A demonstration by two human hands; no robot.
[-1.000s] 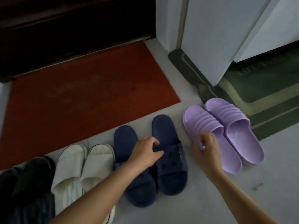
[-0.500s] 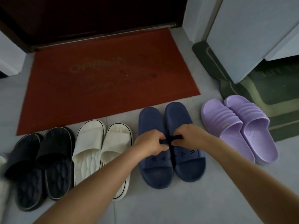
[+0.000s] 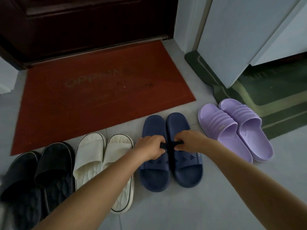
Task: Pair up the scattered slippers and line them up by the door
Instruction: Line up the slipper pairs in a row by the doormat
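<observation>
Off the near right corner of the red mat [image 3: 83,105]: navy slippers [image 3: 187,171], side by side.
My left hand [image 3: 149,147]: gripping the left slipper's strap.
My right hand [image 3: 191,141]: gripping the right strap.
Neighbours: white pair [image 3: 89,156] left, lilac pair [image 3: 229,135] right.

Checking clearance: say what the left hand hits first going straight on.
The left hand, gripping the left navy slipper, would likely meet the right navy slipper first, or the right hand gripping it; depth unclear.

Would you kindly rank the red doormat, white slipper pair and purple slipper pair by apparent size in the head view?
1. red doormat, clearly largest.
2-3. white slipper pair and purple slipper pair look alike; the white one is nearer and partly behind the left arm, so unranked.
</observation>
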